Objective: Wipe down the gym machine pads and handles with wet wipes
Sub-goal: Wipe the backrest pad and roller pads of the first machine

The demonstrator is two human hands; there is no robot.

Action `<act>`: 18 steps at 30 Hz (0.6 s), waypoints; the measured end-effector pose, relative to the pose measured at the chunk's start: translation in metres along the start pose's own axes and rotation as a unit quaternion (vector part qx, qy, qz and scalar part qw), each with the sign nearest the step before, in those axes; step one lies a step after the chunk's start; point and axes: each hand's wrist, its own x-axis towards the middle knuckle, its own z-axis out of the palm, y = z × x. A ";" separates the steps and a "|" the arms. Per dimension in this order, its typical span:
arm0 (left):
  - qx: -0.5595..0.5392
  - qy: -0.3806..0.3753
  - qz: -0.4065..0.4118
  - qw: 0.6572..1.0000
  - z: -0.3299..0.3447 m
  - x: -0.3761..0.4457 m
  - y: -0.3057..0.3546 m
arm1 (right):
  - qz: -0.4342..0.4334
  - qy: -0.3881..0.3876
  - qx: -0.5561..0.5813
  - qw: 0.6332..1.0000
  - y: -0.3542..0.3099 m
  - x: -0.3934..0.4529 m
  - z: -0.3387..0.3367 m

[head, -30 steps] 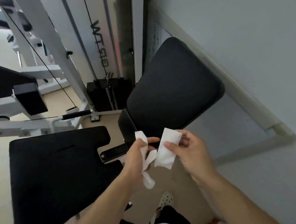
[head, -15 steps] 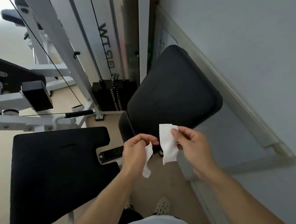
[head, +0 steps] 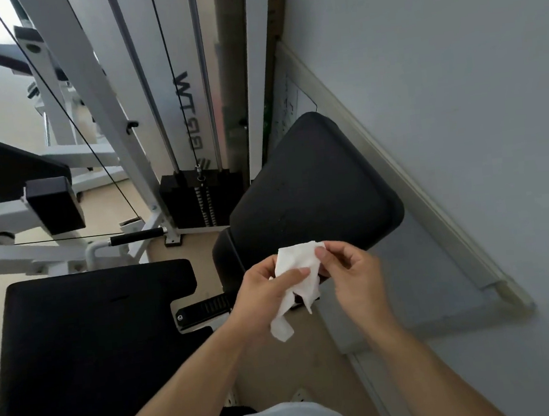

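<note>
Head view: the person is readying the wipe (head: 297, 262), not yet wiping. Both hands are working it in the air, just above the near edge of the tilted pad (head: 311, 190), and it is touching neither that pad nor the flat pad (head: 88, 346) to the left. I judge this to be the preparing step, bunching or folding the sheet into something fit for wiping.

The left hand (head: 265, 296) is gripping the wipe, thumb laid across its front and fingers curled behind, with a loose tail hanging down below the palm. The right hand (head: 352, 267) is pinching the upper right corner between thumb and fingertips, the other fingers curled in. Both grips are closed on the wipe; neither is open. Whether this is one sheet or two pressed together I cannot tell.

The next move likely calls for gathering the hanging tail so it is not dragging, passing the wipe to one hand, and laying it flat on the nearest pad. The black handle (head: 136, 237) on the white frame is lying well apart, beyond the flat pad.
</note>
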 end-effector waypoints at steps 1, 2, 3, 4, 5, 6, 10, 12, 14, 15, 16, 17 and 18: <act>0.001 0.003 0.002 1.000 -0.001 0.002 0.000 | 0.000 0.010 0.004 1.000 0.001 0.001 0.001; -0.001 0.010 0.001 1.000 -0.002 0.003 -0.001 | -0.001 0.020 0.009 1.000 0.001 0.002 0.003; 0.000 0.021 0.001 1.000 -0.004 0.005 -0.001 | -0.002 0.031 0.020 0.999 0.001 0.003 0.004; 0.005 0.033 0.001 0.999 -0.007 0.007 -0.001 | -0.001 0.041 0.039 0.998 -0.001 0.004 0.006; 0.015 0.040 0.004 0.999 -0.009 0.010 -0.002 | 0.004 0.051 0.062 0.997 -0.003 0.004 0.008; 0.029 0.043 0.004 0.999 -0.012 0.012 -0.002 | 0.011 0.062 0.085 0.994 -0.006 0.005 0.011; 0.061 0.009 -0.013 0.998 -0.022 0.016 0.000 | 0.041 0.073 0.098 0.992 -0.011 0.010 0.018; 0.081 -0.007 -0.013 0.997 -0.028 0.017 -0.001 | 0.054 0.055 0.098 0.992 -0.014 0.010 0.023; 0.084 -0.006 -0.009 0.996 -0.031 0.018 -0.002 | 0.064 0.037 0.117 0.990 -0.018 0.008 0.028; 0.082 -0.001 -0.005 0.997 -0.032 0.018 -0.002 | 0.067 0.031 0.116 0.990 -0.020 0.007 0.031; 0.083 0.005 -0.001 0.997 -0.033 0.018 -0.002 | 0.068 0.030 0.099 0.992 -0.020 0.006 0.034; 0.081 0.007 0.002 0.997 -0.034 0.019 -0.001 | 0.069 0.031 0.075 0.994 -0.019 0.006 0.037; 0.070 0.007 0.002 0.997 -0.036 0.019 -0.001 | 0.072 0.038 0.057 0.995 -0.017 0.006 0.039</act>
